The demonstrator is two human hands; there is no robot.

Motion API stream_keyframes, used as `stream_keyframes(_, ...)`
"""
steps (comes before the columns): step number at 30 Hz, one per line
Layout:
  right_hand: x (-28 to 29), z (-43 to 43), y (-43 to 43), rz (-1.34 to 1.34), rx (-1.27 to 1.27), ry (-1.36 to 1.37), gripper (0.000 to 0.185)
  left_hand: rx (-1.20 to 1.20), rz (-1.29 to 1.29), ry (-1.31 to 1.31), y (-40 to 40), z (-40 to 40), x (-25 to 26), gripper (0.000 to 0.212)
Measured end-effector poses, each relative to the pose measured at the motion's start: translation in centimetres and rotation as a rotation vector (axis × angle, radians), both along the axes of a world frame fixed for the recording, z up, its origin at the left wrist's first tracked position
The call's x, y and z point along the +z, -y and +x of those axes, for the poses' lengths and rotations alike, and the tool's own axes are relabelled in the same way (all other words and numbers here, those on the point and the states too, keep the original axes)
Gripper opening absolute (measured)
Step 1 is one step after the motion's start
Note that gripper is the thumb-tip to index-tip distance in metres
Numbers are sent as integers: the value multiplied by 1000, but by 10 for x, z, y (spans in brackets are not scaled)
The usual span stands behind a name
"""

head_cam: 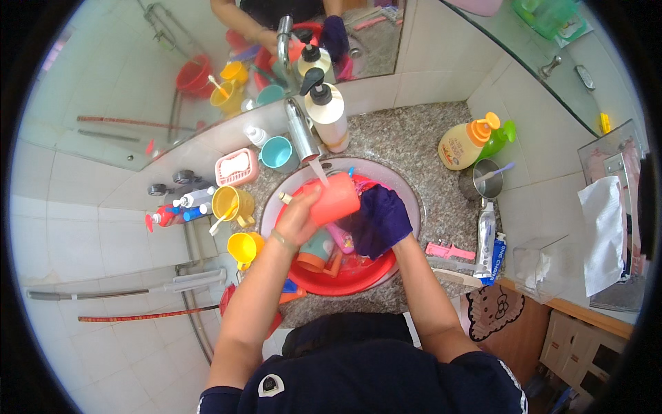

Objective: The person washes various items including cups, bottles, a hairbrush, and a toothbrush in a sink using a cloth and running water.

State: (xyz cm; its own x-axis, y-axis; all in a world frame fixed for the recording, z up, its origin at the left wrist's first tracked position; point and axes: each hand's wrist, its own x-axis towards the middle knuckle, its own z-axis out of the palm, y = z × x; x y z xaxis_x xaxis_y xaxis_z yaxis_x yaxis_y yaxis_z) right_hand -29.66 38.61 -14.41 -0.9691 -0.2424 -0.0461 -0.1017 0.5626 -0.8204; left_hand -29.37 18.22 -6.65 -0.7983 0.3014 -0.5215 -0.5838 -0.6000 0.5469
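Note:
My left hand grips a coral plastic cup, tilted on its side beneath the chrome faucet. Water runs from the spout onto the cup. A dark purple cloth is wrapped over my right hand, hiding the fingers; it hangs just right of the cup. Below both hands, a red plastic basin sits in the oval sink. Inside it lie a teal and orange cup and a pink item, partly hidden, with some water.
Left of the sink stand a teal cup, a pink soap dish and yellow cups. A tall pump bottle is beside the faucet. On the right are a cream pump bottle, a metal cup and a pink comb.

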Motion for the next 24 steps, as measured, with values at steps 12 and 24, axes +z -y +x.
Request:
stream_keyframes(12, -45, 20, -28, -697, -190, 61, 50, -530, -491, -30, -45, -82, -17, 28)
stream_keyframes(24, -2, 30, -16, -259, -161, 50, 33, -713, -1873, -1444, 4, 10, 24, 7)
